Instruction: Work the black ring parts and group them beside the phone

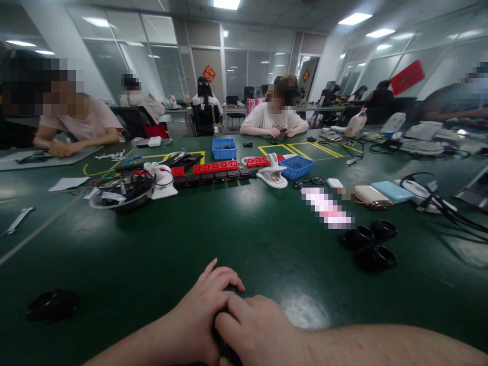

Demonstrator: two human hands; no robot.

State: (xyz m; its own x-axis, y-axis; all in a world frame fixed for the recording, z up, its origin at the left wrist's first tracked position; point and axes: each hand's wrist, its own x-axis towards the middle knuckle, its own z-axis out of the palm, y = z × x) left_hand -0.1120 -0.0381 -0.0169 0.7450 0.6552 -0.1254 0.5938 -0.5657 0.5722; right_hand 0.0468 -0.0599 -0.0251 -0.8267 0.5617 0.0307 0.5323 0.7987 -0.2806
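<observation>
Both my hands meet at the bottom middle of the view, low over the green table. My left hand curls its fingers around a small black object that shows only as a dark sliver between the hands. My right hand is closed over the same object from the right, knuckles up. What the black part is cannot be made out. Three black rings lie on the table to the right, beyond my right forearm.
A black disc lies at the left. Farther off are a clear bowl of parts, red power strips, two blue bins, white clamps and cables. Several people sit working across the table.
</observation>
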